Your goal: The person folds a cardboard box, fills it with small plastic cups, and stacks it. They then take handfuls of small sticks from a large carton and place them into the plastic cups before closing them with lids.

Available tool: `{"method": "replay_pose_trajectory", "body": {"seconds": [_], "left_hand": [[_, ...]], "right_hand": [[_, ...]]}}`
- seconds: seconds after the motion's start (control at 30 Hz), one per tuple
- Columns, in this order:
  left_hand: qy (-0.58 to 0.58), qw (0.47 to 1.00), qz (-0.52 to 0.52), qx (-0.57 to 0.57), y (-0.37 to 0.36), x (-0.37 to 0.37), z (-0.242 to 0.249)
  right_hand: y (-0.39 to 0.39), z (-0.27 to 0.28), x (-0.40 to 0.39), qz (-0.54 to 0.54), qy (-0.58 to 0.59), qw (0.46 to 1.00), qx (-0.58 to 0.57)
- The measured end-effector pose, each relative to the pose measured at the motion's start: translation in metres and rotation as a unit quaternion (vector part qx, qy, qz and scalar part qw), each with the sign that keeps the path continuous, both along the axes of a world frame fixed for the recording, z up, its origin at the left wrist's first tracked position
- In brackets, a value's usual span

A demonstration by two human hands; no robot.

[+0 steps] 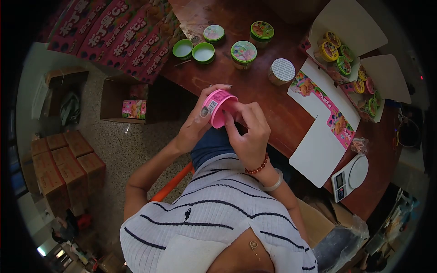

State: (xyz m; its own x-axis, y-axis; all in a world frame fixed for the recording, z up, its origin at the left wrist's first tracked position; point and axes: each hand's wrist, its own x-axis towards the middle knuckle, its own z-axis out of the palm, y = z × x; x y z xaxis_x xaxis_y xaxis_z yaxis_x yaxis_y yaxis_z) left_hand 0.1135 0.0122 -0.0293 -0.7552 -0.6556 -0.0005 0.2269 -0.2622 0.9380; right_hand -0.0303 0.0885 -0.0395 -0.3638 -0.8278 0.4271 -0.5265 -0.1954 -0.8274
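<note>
The left hand (195,125) grips a barcoded pink tub (218,121), the right hand (251,132) bent into it, fingertips partly hidden, while pink packaging (123,40) reads "布丁果".

Smooth plast. tub (218,117), glossy tabletop (248,84)

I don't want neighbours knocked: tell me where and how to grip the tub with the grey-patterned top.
Grip the tub round its side wall, just under the top: it looks round and stands on end. Come from the near-left, where the right hand is, probably easiest: the table is bare there, while the flat carton lies close on the right.
</note>
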Motion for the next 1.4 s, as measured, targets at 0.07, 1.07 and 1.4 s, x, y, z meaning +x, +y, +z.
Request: {"method": "replay_pose_trajectory", "body": {"seconds": [0.07, 1.07, 1.4], "left_hand": [[-0.001, 1.000, 0.001, -0.015, 0.000, 0.001, -0.004], [-0.034, 0.998, 0.013, 0.051, 0.006, -0.007, 0.004], [-0.043, 0.998, 0.037, 0.035, 0.008, -0.012, 0.006]], "right_hand": [[-0.001, 0.005, -0.004, 0.006, 0.016, 1.000, 0.003], [-0.017, 0.013, -0.028, 0.049, 0.193, 0.979, -0.051], [-0.024, 0.008, -0.034, 0.096, 0.177, 0.976, -0.088]]}}
